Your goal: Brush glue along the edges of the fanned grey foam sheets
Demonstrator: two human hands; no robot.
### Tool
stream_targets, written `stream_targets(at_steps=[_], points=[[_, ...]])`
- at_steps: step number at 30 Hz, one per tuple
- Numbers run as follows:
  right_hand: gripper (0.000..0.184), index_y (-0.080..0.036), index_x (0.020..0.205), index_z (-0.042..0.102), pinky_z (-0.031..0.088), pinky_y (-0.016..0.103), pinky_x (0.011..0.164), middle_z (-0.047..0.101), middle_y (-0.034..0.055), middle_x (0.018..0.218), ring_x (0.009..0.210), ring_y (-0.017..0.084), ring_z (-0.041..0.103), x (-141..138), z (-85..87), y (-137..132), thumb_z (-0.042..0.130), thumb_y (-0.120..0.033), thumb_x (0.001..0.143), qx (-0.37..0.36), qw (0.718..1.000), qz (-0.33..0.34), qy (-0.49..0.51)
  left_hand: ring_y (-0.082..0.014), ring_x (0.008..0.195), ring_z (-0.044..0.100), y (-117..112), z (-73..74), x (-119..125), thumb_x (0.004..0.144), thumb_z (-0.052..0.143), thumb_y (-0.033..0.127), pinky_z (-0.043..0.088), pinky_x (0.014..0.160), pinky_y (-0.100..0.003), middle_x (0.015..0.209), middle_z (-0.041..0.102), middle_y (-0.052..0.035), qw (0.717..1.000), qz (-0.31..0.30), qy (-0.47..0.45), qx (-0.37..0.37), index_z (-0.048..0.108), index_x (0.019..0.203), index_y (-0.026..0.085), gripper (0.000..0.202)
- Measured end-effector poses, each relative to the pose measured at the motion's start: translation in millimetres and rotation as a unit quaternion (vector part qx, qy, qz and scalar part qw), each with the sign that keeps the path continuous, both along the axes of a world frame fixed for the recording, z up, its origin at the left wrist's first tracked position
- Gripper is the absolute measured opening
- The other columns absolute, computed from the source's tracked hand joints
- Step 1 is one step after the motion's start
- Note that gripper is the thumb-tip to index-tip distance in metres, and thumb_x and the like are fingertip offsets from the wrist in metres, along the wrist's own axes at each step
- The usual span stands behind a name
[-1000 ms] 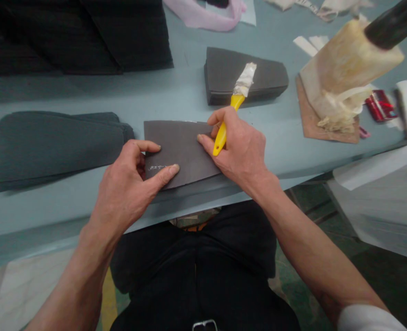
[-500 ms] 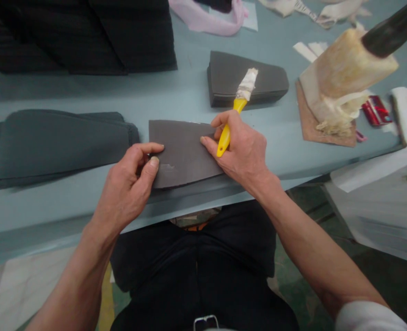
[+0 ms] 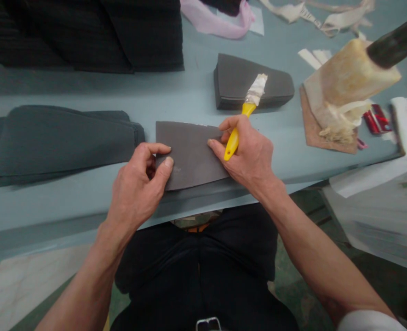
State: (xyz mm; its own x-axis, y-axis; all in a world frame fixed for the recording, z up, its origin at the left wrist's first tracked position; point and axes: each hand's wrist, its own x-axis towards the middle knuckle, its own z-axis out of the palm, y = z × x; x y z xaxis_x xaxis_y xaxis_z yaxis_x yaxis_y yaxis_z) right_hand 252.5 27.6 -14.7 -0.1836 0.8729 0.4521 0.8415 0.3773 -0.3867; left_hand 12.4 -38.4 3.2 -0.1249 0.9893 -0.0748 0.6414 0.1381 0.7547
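Note:
A dark grey curved piece of material [image 3: 191, 151] lies flat on the blue-grey table [image 3: 175, 99] near its front edge. My left hand [image 3: 137, 188] pinches the piece's left edge between thumb and forefinger. My right hand [image 3: 248, 154] grips a brush with a yellow handle [image 3: 236, 133] and whitish, glue-caked bristles, while its fingertips rest on the piece's right edge. The brush points away from me, its bristles over a stack of similar grey pieces [image 3: 255, 82].
A pile of dark grey pieces [image 3: 58, 142] lies at the left, black fabric [image 3: 86, 32] at the back left. A glue-crusted container [image 3: 344, 87] with a dark handle stands on a brown mat at the right. Pink cloth [image 3: 220, 18] and pale strips lie at the back.
My left thumb has drawn back from lying across the piece to a pinch at its left edge. The view has shifted slightly; the right hand keeps its grip.

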Motion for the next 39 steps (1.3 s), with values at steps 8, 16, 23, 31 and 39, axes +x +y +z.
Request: stream_targets(at_steps=[8,16,23,31,39], points=[[0.027,-0.026,0.115,0.063,0.054,0.033,0.076,0.079,-0.0004,0.093,0.08,0.021,0.073,-1.5,-1.1,-0.9,0.075,-0.037,0.092,0.004,1.0,-0.004,0.007,-0.0203,0.078,0.058,-3.9,7.2,-11.0,0.105,0.044,0.045,0.045,0.074,-0.035,0.094,0.071,-0.0016,0.998,-0.053,-0.02,0.007,0.074,0.132,0.026,0.045],[0.026,-0.026,0.114,0.062,0.055,0.034,0.078,0.079,-0.0005,0.093,0.081,0.022,0.073,-1.0,0.0,-1.0,0.073,-0.039,0.094,-0.01,1.0,-0.001,0.01,-0.016,0.064,0.047,4.9,10.2,-17.7,0.094,0.065,0.054,0.04,0.062,-0.031,0.074,0.052,0.0023,0.996,-0.064,-0.066,-0.017,0.076,0.129,0.023,0.048],[0.025,-0.027,0.114,0.061,0.055,0.036,0.076,0.078,0.0005,0.091,0.082,0.023,0.074,-0.6,1.3,-2.4,0.072,-0.04,0.095,-0.014,1.0,0.002,0.012,-0.0183,0.076,0.061,8.1,16.5,-25.4,0.092,0.06,0.047,0.052,0.071,-0.031,0.095,0.072,-0.0035,0.993,-0.043,-0.079,-0.072,0.081,0.126,0.027,0.044],[0.027,-0.028,0.117,0.061,0.055,0.039,0.077,0.077,0.0012,0.093,0.083,0.025,0.074,-1.2,4.9,-4.0,0.073,-0.04,0.096,-0.036,0.999,0.004,0.01,-0.0141,0.068,0.055,12.4,20.7,-20.2,0.08,0.072,0.042,0.048,0.064,-0.027,0.079,0.061,0.0007,0.99,-0.046,-0.108,-0.075,0.081,0.119,0.023,0.044],[0.029,-0.028,0.118,0.061,0.054,0.04,0.076,0.076,0.0003,0.092,0.084,0.025,0.074,-0.7,2.9,-3.3,0.074,-0.04,0.096,-0.031,1.0,0.002,0.005,-0.0148,0.067,0.055,15.1,23.0,-23.4,0.079,0.074,0.046,0.046,0.062,-0.029,0.076,0.062,0.0003,0.987,-0.045,-0.124,-0.092,0.081,0.118,0.023,0.046]])
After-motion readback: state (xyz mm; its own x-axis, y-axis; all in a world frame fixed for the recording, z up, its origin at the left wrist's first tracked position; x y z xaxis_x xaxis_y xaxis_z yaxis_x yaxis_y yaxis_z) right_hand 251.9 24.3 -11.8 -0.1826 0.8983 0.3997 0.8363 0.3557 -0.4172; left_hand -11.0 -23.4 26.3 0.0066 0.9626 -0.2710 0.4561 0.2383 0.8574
